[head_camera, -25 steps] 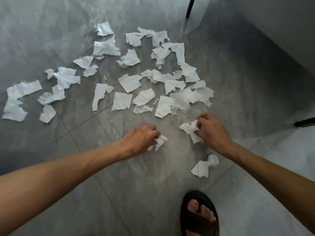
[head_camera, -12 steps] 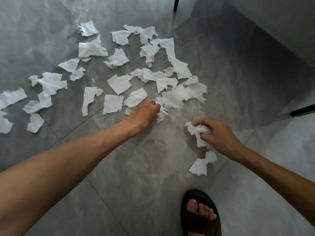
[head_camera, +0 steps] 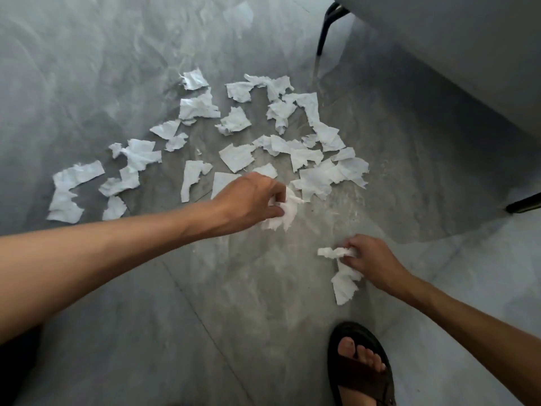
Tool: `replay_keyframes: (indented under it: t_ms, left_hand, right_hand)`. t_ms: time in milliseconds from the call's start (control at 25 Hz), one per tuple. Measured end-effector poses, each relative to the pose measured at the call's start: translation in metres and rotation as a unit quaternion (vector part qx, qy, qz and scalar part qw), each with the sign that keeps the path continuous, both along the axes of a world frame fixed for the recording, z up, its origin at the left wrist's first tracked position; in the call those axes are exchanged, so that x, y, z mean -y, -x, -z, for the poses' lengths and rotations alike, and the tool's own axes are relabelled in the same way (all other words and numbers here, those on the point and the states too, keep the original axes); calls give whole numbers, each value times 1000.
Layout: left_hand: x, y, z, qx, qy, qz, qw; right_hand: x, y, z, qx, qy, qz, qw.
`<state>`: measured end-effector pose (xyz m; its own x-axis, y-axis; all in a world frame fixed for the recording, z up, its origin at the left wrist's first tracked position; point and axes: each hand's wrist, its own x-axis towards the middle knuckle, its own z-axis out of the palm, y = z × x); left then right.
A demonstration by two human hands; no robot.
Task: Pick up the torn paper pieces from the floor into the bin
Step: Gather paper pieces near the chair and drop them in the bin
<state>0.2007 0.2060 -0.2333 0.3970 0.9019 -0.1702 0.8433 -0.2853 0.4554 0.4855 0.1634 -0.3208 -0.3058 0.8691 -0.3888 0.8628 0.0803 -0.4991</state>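
Several torn white paper pieces (head_camera: 237,156) lie scattered over the grey tiled floor (head_camera: 222,288), from far left to centre right. My left hand (head_camera: 248,200) is closed around a crumpled bunch of paper (head_camera: 285,215) at the near edge of the scatter. My right hand (head_camera: 374,262) sits lower right, gripping a crumpled wad (head_camera: 333,252), with its fingers on another piece (head_camera: 344,284) that trails down onto the floor. No bin is in view.
A foot in a dark sandal (head_camera: 360,367) stands at the bottom right. A grey piece of furniture (head_camera: 453,54) with black legs (head_camera: 325,27) fills the top right; another black leg (head_camera: 524,204) shows at the right edge.
My left hand has gathered more paper from the near edge of the scatter into its grip. My right hand has drawn back toward me onto the lone piece, still holding its wad.
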Motion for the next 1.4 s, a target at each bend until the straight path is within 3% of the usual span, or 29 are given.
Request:
replay_keyframes:
  t_ms: [160, 360, 560, 720, 840, 960, 1080, 1160, 1280, 1400]
  left_hand:
    - [26, 53, -56, 18, -7, -70, 997]
    - [79, 145, -115, 77, -65, -261, 960]
    - [162, 237, -161, 73, -138, -415, 897]
    - [256, 302, -174, 67, -220, -533, 814]
    - [309, 344, -145, 4, -186, -624, 759]
    - [355, 377, -104, -62, -68, -697, 711]
    - [382, 386, -78, -34, 56, -687, 723]
    - [389, 385, -73, -29, 86, -691, 717]
    - [383, 379, -77, -71, 34, -720, 690]
    - [368, 367, -93, -86, -25, -713, 696]
  right_hand:
    - [-24, 95, -46, -199, 77, 107, 971]
    - [-43, 224, -128, -355, 194, 15, 914]
    - [-23, 343, -197, -343, 203, -151, 905]
    - [23, 432, -227, -285, 205, -266, 898]
    - [58, 488, -236, -264, 204, -319, 887]
    - [95, 539, -233, -269, 243, -358, 860]
    - [123, 575, -217, -269, 299, -340, 850]
    - [136, 591, -206, -253, 318, -340, 848]
    - [143, 605, -196, -221, 349, -343, 844]
    - [132, 602, -193, -231, 386, -334, 828]
